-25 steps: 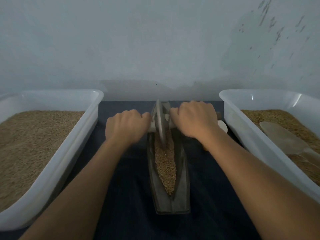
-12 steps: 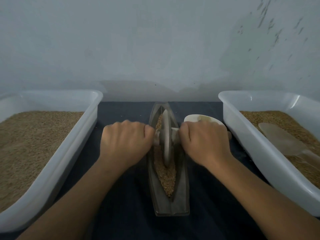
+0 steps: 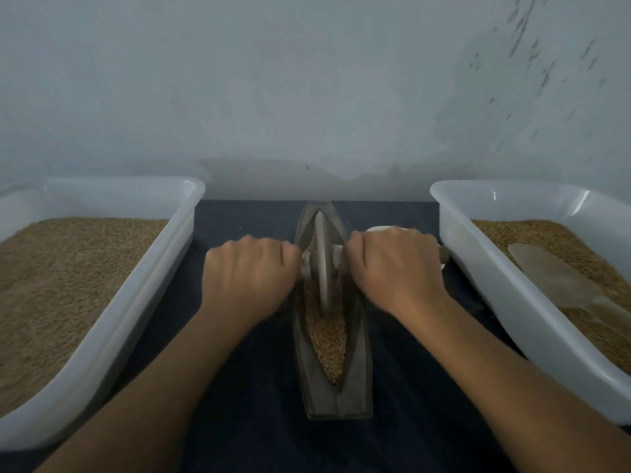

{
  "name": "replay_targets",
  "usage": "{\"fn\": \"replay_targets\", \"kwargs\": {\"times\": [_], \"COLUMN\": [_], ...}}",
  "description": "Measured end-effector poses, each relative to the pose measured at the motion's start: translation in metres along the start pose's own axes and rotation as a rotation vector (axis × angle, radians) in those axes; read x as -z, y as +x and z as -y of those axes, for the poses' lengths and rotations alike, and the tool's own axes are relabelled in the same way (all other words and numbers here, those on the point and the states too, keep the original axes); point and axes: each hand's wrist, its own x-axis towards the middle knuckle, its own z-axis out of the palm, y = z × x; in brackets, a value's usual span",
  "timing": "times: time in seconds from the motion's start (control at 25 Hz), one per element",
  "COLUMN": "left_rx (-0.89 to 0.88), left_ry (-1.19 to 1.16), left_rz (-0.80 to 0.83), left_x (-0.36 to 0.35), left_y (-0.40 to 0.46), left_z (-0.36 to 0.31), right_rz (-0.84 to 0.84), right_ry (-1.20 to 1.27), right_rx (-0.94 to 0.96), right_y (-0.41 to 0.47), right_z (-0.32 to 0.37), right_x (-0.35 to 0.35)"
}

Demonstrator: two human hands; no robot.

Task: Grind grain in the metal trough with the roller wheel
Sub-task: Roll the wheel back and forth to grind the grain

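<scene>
Two white plastic tubs flank a dark cloth (image 3: 246,438): the left tub (image 3: 143,288) is filled with grain, and the right tub (image 3: 478,268) holds grain with a pale scoop (image 3: 560,278) lying on it. On the middle of the cloth, the metal trough (image 3: 355,380) holds grain (image 3: 326,339) in its groove. The left hand (image 3: 247,271) and right hand (image 3: 396,264) curl tightly round the axle handles of the roller wheel (image 3: 322,264), which stands upright in the grain. Since half a second ago the wheel has rolled toward the trough's far end, perhaps only slightly.
</scene>
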Motion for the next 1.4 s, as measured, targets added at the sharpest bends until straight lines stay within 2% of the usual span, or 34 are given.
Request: {"fn": "replay_targets", "kwargs": {"times": [0.12, 0.24, 0.32, 0.4, 0.48, 0.56, 0.64, 0.68, 0.76, 0.88, 1.0, 1.08, 1.16, 1.2, 1.28, 1.32, 1.4], "left_rx": [0.088, 0.084, 0.071, -0.006, 0.122, 0.256, 0.267, 0.259, 0.239, 0.001, 0.088, 0.094, 0.087, 0.106, 0.081, 0.06, 0.141], "left_ry": [-0.268, -0.26, -0.169, -0.004, -0.09, -0.197, -0.228, -0.225, -0.125, 0.028, -0.175, -0.158, -0.179, -0.197, -0.084, -0.031, -0.069], "left_rz": [-0.131, -0.21, -0.139, -0.016, 0.052, 0.224, 0.328, 0.303, 0.216, -0.014, -0.117, -0.16, -0.161, -0.129, -0.072, -0.03, 0.085], "left_x": [0.011, 0.012, 0.012, 0.007, -0.004, -0.014, -0.02, -0.022, -0.018, -0.005, 0.012, 0.015, 0.013, 0.013, 0.006, 0.0, -0.009], "left_y": [-0.041, -0.055, -0.04, -0.008, 0.034, 0.07, 0.084, 0.082, 0.065, 0.011, -0.03, -0.045, -0.042, -0.035, -0.009, 0.008, 0.049], "left_z": [-0.002, -0.003, -0.002, 0.0, 0.007, 0.016, 0.02, 0.021, 0.02, 0.003, -0.005, -0.006, -0.004, -0.004, -0.002, 0.001, 0.009], "right_rz": [-0.113, -0.196, -0.11, 0.053, 0.202, 0.33, 0.403, 0.409, 0.354, 0.077, -0.071, -0.183, -0.194, -0.172, -0.115, -0.038, 0.213], "right_ry": [0.07, 0.096, 0.043, -0.057, -0.098, -0.092, -0.06, -0.067, -0.13, -0.096, 0.078, 0.135, 0.106, 0.074, -0.023, -0.049, -0.053], "right_rx": [0.165, 0.241, 0.182, 0.041, -0.01, 0.017, -0.004, -0.009, 0.0, -0.029, 0.08, 0.188, 0.19, 0.157, 0.077, 0.033, 0.015], "right_y": [-0.036, -0.037, -0.028, -0.009, 0.016, 0.042, 0.062, 0.068, 0.06, 0.011, -0.04, -0.05, -0.047, -0.043, -0.024, -0.009, 0.027], "right_z": [0.0, 0.0, 0.001, -0.006, -0.016, -0.019, -0.019, -0.018, -0.012, -0.002, -0.003, -0.009, -0.007, -0.004, -0.003, -0.008, -0.019], "right_x": [0.014, 0.017, 0.011, 0.003, -0.009, -0.017, -0.02, -0.02, -0.016, -0.003, 0.012, 0.017, 0.017, 0.015, 0.004, -0.002, -0.014]}}
